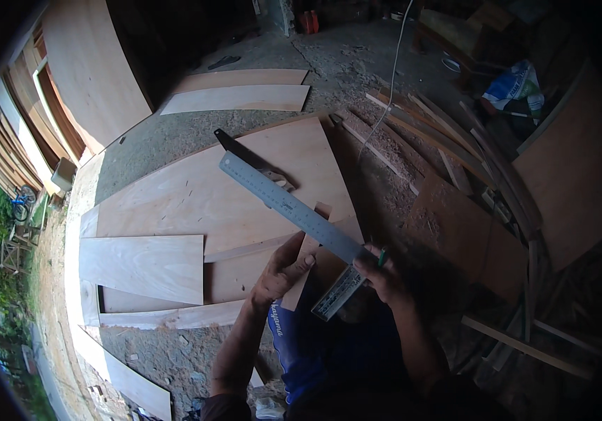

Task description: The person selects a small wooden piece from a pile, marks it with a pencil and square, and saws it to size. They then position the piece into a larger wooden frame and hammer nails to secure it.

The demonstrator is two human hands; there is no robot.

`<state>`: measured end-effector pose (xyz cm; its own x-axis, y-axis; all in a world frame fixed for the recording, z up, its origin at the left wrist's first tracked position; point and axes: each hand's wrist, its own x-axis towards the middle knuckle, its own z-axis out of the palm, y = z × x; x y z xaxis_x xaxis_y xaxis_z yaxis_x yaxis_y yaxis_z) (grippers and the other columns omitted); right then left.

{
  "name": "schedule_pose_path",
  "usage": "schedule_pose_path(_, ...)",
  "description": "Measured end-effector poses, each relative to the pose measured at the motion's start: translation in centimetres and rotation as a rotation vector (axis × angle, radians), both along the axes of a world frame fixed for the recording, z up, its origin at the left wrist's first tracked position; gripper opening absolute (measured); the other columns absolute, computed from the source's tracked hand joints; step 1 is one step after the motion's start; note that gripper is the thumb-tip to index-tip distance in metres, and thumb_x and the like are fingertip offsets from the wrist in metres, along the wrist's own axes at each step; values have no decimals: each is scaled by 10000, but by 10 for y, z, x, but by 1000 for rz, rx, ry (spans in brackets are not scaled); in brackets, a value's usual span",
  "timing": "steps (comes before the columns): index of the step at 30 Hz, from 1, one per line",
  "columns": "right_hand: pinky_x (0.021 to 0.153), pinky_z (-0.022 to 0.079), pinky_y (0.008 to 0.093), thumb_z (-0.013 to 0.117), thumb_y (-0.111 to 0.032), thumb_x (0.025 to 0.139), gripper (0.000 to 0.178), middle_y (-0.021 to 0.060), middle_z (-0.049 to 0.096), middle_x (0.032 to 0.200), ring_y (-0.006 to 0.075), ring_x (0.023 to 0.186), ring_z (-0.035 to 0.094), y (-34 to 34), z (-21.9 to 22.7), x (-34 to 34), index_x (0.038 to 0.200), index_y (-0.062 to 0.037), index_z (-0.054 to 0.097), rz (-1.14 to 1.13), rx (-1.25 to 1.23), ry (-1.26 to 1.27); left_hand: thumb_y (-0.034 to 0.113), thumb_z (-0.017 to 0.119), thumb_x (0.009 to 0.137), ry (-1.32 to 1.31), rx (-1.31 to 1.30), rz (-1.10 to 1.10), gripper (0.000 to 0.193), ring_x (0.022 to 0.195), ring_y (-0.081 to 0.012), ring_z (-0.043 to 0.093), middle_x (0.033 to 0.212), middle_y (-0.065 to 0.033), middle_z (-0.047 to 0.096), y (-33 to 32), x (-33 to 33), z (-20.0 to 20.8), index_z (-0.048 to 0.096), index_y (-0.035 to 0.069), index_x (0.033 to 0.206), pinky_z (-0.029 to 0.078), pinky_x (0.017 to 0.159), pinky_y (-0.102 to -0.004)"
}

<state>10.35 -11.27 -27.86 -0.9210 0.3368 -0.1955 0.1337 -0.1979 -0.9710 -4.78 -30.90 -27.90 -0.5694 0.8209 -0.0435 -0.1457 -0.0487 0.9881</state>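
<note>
My right hand [385, 279] is closed around the corner of a try square, whose long steel blade [280, 200] points up and left and whose short stock [339, 292] angles down and left. A green pencil [383, 257] sticks up from the same hand. My left hand [281, 272] grips a narrow strip of wood [294, 296] between thumb and fingers. The blade crosses over this strip, and I cannot tell whether they touch. Beyond the blade, a handsaw [248, 156] with a dark blade lies on a large plywood panel [154, 196].
A small plywood piece [143, 263] lies over a framed opening in the panel. Two long boards [238, 98] rest on the concrete floor behind. Wood strips and shavings [392, 151] litter the right side. Large sheets [94, 63] stand at the left, and a cord [392, 91] hangs down.
</note>
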Motion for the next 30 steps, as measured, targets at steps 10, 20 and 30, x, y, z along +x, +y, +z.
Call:
schedule_pose_path(10, 766, 482, 266, 684, -164, 946, 158, -1, 643, 905, 66, 854, 578, -43, -17, 30, 1023, -29, 659, -339, -66, 243, 287, 580, 1018, -20, 31, 26, 367, 1035, -174, 600, 1102, -94, 671, 38, 80, 17, 606, -24, 1211, 467, 923, -343)
schedule_pose_path(20, 772, 506, 281, 645, -177, 966, 188, 31, 701, 927, 98, 868, 634, -29, 0, 60, 1023, -4, 691, -334, 71, 216, 193, 671, 962, -70, 199, 36, 350, 1078, -148, 628, 1128, -78, 688, 62, 103, -1, 594, 12, 1251, 498, 931, -319)
schedule_pose_path(30, 738, 482, 272, 624, -251, 982, 250, 16, 668, 889, 88, 848, 603, -30, 16, 63, 1010, -10, 684, -369, 218, 159, 215, 655, 973, 65, 127, 40, 354, 1048, -154, 634, 1101, -90, 689, 61, 105, 20, 592, -5, 1243, 500, 918, -315)
